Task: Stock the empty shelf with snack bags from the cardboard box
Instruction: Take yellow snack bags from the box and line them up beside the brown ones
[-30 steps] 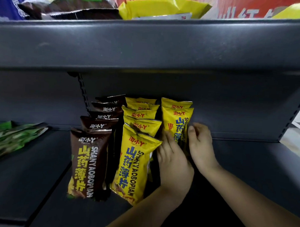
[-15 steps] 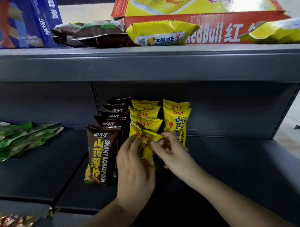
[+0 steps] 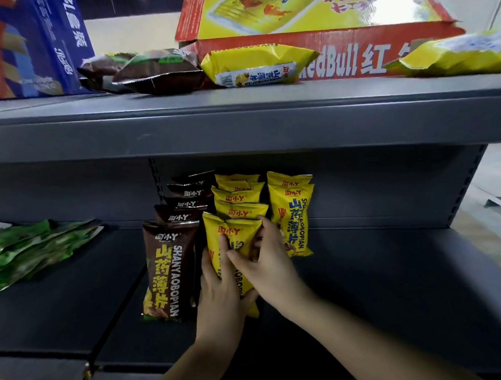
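Observation:
Three rows of upright snack bags stand on the dark grey lower shelf: a brown row, a middle yellow row and a right yellow row. My left hand grips the lower left side of the front yellow bag of the middle row. My right hand grips that same bag from its right edge, fingers curled over the front. The bag's lower half is hidden behind both hands.
Green bags lie flat at the shelf's left. On the upper shelf lie a brown bag, a yellow bag and another yellow bag, beside a red-and-yellow cardboard box and a blue carton.
Both hands moved left from the right yellow row onto the middle row's front bag and now hold it. My head pulled back and up, showing the upper shelf.

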`<state>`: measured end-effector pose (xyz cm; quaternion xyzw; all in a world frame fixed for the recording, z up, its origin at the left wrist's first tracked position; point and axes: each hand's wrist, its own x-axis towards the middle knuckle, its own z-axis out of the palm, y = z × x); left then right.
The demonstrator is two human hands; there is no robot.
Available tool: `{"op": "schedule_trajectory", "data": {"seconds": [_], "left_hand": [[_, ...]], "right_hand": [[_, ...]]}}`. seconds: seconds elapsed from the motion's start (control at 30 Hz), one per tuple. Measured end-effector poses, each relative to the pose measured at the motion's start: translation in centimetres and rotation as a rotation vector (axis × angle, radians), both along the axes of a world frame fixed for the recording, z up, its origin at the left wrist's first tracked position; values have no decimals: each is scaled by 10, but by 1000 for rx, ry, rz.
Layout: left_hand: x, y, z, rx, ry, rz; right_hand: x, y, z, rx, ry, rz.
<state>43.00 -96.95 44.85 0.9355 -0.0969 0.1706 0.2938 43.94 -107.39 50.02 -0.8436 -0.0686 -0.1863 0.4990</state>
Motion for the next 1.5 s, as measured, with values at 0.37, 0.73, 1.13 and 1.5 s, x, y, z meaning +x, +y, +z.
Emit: {"op": "schedule_trajectory", "data": {"seconds": [0.37, 0.73, 1.13, 1.5], "left_hand": [[-8, -29, 44, 127, -707, -101], [49, -106, 30, -40, -81, -112], [91, -111, -4, -411, 150, -55], [68, -110, 10, -204, 117, 14]], "right_hand": [[4, -20, -6, 117, -28, 46], [57, -111, -37, -88, 243, -333], [84, -110, -40, 50, 316, 108], [69, -109, -43, -56, 256, -83]]}}
